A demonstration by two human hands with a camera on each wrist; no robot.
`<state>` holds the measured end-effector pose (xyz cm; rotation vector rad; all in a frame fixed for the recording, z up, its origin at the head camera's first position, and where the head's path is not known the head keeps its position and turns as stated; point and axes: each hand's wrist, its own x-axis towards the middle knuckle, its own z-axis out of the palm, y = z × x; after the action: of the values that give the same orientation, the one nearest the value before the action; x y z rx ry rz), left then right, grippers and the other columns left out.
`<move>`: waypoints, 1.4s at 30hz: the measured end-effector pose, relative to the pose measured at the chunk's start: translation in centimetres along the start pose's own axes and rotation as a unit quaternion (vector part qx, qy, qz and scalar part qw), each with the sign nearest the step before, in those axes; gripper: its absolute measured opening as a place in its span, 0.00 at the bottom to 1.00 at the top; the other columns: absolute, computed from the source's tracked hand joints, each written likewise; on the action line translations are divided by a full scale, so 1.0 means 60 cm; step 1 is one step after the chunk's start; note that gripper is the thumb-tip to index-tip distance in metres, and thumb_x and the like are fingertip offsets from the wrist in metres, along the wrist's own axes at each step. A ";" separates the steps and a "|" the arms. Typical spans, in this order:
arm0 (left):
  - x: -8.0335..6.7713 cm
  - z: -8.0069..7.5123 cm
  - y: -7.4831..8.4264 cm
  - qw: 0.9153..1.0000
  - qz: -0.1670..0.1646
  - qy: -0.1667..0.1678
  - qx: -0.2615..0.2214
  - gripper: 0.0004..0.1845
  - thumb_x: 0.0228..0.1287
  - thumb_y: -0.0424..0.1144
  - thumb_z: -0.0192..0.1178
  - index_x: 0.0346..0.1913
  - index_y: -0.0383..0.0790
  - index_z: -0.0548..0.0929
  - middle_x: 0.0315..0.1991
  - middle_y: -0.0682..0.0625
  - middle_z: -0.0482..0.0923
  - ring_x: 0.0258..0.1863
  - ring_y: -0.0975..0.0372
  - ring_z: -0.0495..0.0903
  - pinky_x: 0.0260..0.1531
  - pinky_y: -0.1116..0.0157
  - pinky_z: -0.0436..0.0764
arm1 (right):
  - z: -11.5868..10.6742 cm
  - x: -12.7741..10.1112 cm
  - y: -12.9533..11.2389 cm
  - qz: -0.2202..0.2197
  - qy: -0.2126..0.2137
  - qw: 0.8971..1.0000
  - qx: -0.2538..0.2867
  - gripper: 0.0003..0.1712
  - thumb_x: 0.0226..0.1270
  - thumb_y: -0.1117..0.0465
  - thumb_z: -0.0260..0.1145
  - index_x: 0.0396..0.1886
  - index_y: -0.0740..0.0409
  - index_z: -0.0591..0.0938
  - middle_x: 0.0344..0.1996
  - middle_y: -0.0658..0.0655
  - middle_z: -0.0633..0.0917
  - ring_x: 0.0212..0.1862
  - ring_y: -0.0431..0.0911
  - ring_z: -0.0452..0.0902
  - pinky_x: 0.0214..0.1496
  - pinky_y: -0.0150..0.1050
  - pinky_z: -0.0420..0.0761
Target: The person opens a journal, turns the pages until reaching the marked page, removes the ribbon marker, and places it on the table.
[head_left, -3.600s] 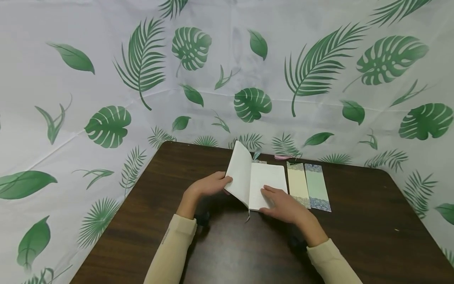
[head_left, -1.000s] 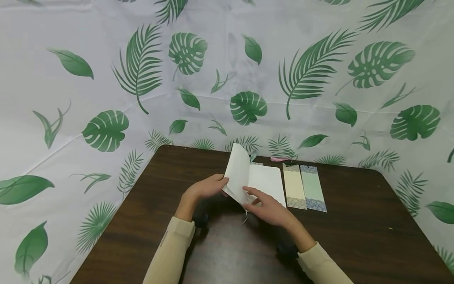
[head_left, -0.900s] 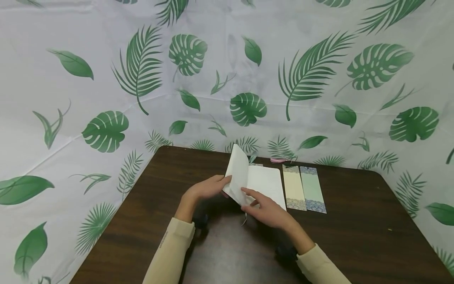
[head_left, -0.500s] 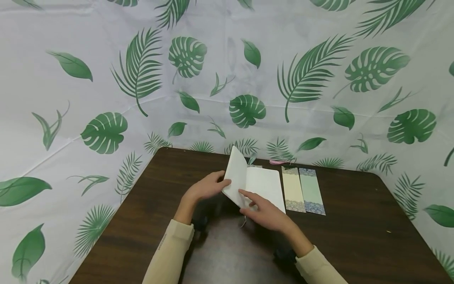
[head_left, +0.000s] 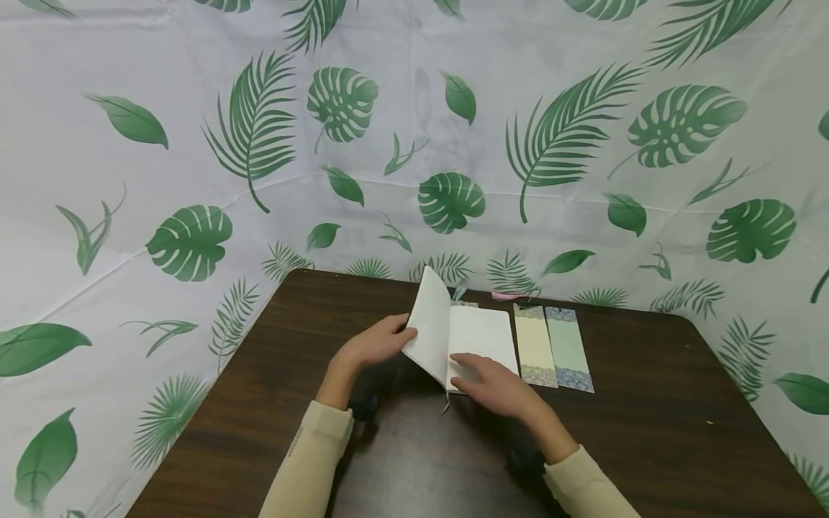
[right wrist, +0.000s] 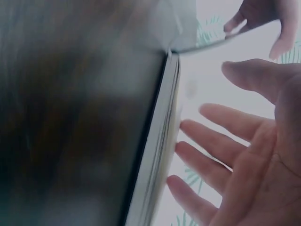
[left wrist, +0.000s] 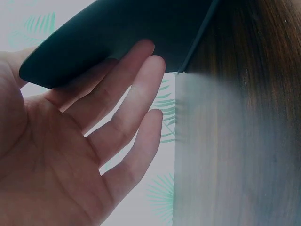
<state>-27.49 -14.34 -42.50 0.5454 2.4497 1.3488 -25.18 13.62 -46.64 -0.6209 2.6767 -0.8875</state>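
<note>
A notebook (head_left: pixel 482 332) with blank white pages lies spread on the table, its left side raised at a slant. My left hand (head_left: pixel 378 340) grips that raised side near its outer edge, thumb over the white page. In the left wrist view, the fingers (left wrist: pixel 141 89) lie against the dark cover (left wrist: pixel 108 33). Over the lower part of the right-hand page is my right hand (head_left: pixel 497 387), its fingers extended and spread. The right wrist view shows its fingertips (right wrist: pixel 176 181) right at the page block (right wrist: pixel 157 127). A thin ribbon (head_left: pixel 446 404) hangs from the spine's lower end.
Right of the notebook lie a cream bookmark (head_left: pixel 536 345) and a pale green bookmark (head_left: pixel 570 349) with patterned ends. A pink tassel (head_left: pixel 506 296) and a light blue tassel (head_left: pixel 460 291) lie toward the back. Behind the dark wooden table (head_left: pixel 660 403) hangs a leaf-print cloth (head_left: pixel 388 93).
My right hand moved from the right page to the raised left leaf near the fold, then back right onto the right page. My left hand kept holding the raised side.
</note>
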 end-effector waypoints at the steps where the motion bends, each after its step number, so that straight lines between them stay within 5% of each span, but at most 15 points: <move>1: 0.000 0.000 0.000 1.000 0.001 -0.001 0.001 0.24 0.87 0.44 0.45 0.74 0.35 0.75 0.51 0.45 0.84 0.49 0.58 0.81 0.60 0.51 0.78 | -0.002 -0.001 0.003 -0.002 -0.001 1.000 -0.009 0.31 0.80 0.47 0.67 0.75 0.54 0.79 0.73 0.60 0.80 0.74 0.60 0.76 0.73 0.63 0.75; 13: 0.001 -0.001 -0.002 1.000 -0.001 -0.023 -0.017 0.22 0.87 0.42 0.42 0.70 0.33 0.76 0.46 0.45 0.84 0.44 0.60 0.79 0.55 0.56 0.78 | -0.033 -0.011 0.036 -0.008 -0.034 0.995 -0.099 0.41 0.71 0.45 0.75 0.76 0.60 0.77 0.78 0.64 0.74 0.78 0.63 0.71 0.77 0.64 0.71; 20: 0.000 0.000 -0.006 0.999 0.001 -0.028 -0.022 0.23 0.87 0.41 0.42 0.73 0.33 0.74 0.48 0.44 0.83 0.46 0.59 0.79 0.57 0.55 0.78 | -0.033 -0.006 0.048 -0.008 -0.037 0.994 -0.099 0.43 0.67 0.47 0.78 0.77 0.59 0.76 0.79 0.63 0.73 0.79 0.63 0.69 0.78 0.64 0.70; 29: 0.000 -0.003 -0.003 0.999 0.001 -0.031 -0.028 0.23 0.88 0.43 0.41 0.72 0.34 0.75 0.48 0.44 0.83 0.46 0.59 0.79 0.57 0.55 0.78 | -0.043 -0.006 0.056 -0.010 -0.036 0.996 -0.079 0.33 0.74 0.48 0.73 0.74 0.56 0.81 0.77 0.59 0.77 0.79 0.62 0.70 0.78 0.65 0.70; 37: 0.000 -0.003 -0.004 0.999 -0.002 -0.035 -0.033 0.24 0.88 0.43 0.42 0.75 0.34 0.72 0.50 0.43 0.83 0.48 0.58 0.79 0.60 0.53 0.77 | -0.050 0.000 0.061 -0.042 -0.031 0.995 -0.086 0.11 0.77 0.57 0.70 0.53 0.51 0.92 0.68 0.56 0.86 0.65 0.55 0.84 0.57 0.51 0.83; 42: -0.001 -0.002 -0.004 0.999 -0.002 -0.036 -0.033 0.25 0.88 0.43 0.42 0.77 0.35 0.71 0.51 0.43 0.83 0.49 0.57 0.79 0.62 0.52 0.77 | -0.049 -0.003 0.055 -0.054 -0.024 0.993 -0.102 0.05 0.76 0.60 0.70 0.38 0.47 0.89 0.64 0.57 0.87 0.66 0.56 0.83 0.63 0.55 0.83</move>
<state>-27.53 -14.54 -42.66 0.5634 2.3392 1.3772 -27.10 17.59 -46.35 -0.8271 2.7332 -0.6194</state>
